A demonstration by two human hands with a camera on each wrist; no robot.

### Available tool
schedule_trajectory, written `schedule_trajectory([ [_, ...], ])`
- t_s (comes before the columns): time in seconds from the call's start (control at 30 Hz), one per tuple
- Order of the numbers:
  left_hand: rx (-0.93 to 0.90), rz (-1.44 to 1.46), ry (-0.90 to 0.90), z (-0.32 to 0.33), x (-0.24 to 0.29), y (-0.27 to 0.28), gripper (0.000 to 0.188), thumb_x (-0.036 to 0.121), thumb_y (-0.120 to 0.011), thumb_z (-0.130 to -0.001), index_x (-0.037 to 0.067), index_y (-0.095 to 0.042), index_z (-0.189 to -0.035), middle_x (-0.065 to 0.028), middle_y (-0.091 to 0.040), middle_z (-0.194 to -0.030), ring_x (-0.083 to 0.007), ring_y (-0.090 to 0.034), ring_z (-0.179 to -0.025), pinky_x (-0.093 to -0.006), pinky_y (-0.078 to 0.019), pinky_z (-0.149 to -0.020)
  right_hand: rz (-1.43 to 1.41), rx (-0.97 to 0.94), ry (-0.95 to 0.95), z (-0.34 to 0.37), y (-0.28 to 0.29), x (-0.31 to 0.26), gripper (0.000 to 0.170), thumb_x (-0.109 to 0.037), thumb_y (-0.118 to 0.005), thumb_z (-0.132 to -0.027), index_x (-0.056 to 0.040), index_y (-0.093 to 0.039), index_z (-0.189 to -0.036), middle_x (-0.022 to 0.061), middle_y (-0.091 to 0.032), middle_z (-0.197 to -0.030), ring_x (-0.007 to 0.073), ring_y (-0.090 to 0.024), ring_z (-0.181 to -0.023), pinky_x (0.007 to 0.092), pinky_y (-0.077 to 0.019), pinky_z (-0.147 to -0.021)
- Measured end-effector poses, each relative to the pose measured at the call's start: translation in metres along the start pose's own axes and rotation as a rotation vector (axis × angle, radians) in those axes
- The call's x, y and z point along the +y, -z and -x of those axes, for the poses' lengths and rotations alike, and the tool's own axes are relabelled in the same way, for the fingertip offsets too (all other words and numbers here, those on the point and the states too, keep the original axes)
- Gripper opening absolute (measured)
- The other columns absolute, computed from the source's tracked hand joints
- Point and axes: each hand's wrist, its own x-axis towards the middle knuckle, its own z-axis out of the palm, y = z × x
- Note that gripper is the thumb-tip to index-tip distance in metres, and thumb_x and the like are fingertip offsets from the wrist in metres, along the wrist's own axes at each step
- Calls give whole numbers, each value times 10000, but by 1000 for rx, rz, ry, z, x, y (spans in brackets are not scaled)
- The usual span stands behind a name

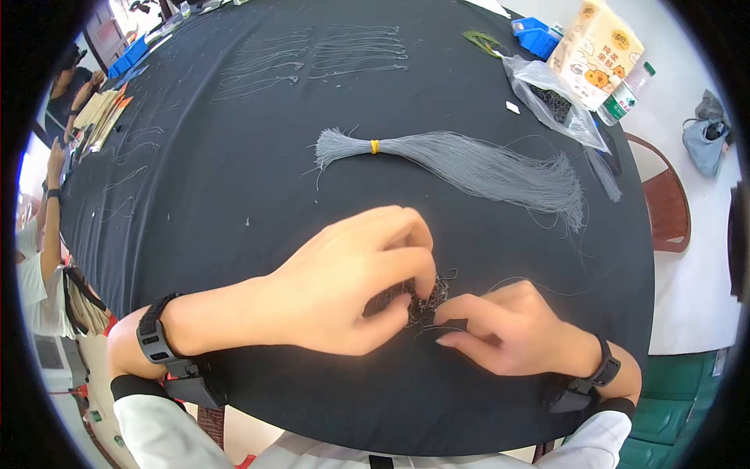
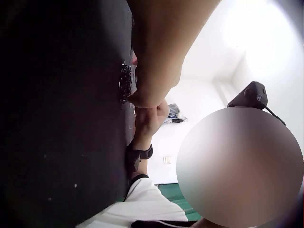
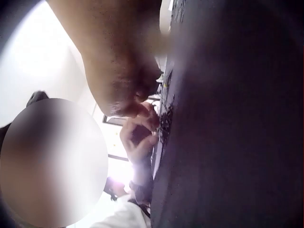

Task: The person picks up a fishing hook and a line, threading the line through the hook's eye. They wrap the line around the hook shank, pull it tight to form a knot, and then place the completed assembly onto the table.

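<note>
A heap of small dark wiry metal pieces (image 1: 428, 306) lies on the black-covered table between the hands; the left wrist view shows the same heap (image 2: 125, 83) low on the cloth. My left hand (image 1: 351, 277) reaches over it from the left, fingers and thumb curled round its edge. At the heap's right side is my right hand (image 1: 516, 328), index finger and thumb bent toward each other about a thin strand (image 1: 441, 329). More thin line (image 1: 547, 290) loops out beyond that hand. In the right wrist view the left hand (image 3: 140, 135) has its fingertips at the heap.
A grey bundle of line (image 1: 476, 160), tied with a yellow band (image 1: 375, 146), lies beyond the hands. Strands (image 1: 355, 51) are laid in rows farther off. At the back right are a plastic bag (image 1: 558, 102), tissue pack (image 1: 598, 51), bottle (image 1: 627, 94) and blue bin (image 1: 535, 37). Another person sits left.
</note>
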Motion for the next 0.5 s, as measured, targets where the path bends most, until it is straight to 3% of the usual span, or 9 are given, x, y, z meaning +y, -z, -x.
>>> schedule_trajectory([
  [0.07, 7, 28, 47, -1, 2, 3, 179, -11, -623, -640, 43, -615, -809, -113, -528, -917, -242, -548, -781, -344, -445, -667, 62, 26, 6, 2, -5, -1, 177, -111, -694, -795, -71, -578, -923, 68, -562, -551, 233, -570, -448, 335, -426, -411],
  [0.23, 53, 16, -39, -1, 3, 0, 184, 0, -631, -644, 39, -628, -823, -114, -542, -905, -243, -554, -771, -340, -448, -649, 91, 114, 9, 1, -13, 1, 138, -100, -691, -794, -65, -584, -874, 73, -572, -562, 243, -581, -454, 345, -437, -413],
  [0.33, 55, 1, -82, -1, 4, -1, 204, 59, -696, -661, 41, -629, -852, -117, -558, -919, -253, -566, -776, -346, -460, -644, 83, 240, 51, 2, -20, 8, 128, -88, -701, -792, -63, -597, -863, 54, -533, -517, 199, -547, -419, 317, -398, -395],
  [0.43, 84, -79, -178, -4, 8, -1, 350, 182, -815, -647, 29, -620, -894, -122, -589, -914, -270, -587, -746, -345, -477, -613, -27, 245, -65, 1, -6, -5, 123, -59, -704, -799, -60, -610, -879, 23, -456, -455, 139, -463, -370, 279, -331, -385],
  [0.5, 106, -164, -235, -3, 7, -3, 344, 159, -817, -642, 21, -619, -888, -119, -597, -889, -267, -592, -721, -337, -479, -593, -90, 294, -81, 1, -9, -6, 123, -42, -701, -803, -57, -615, -890, 9, -408, -431, 115, -408, -358, 265, -296, -389],
])
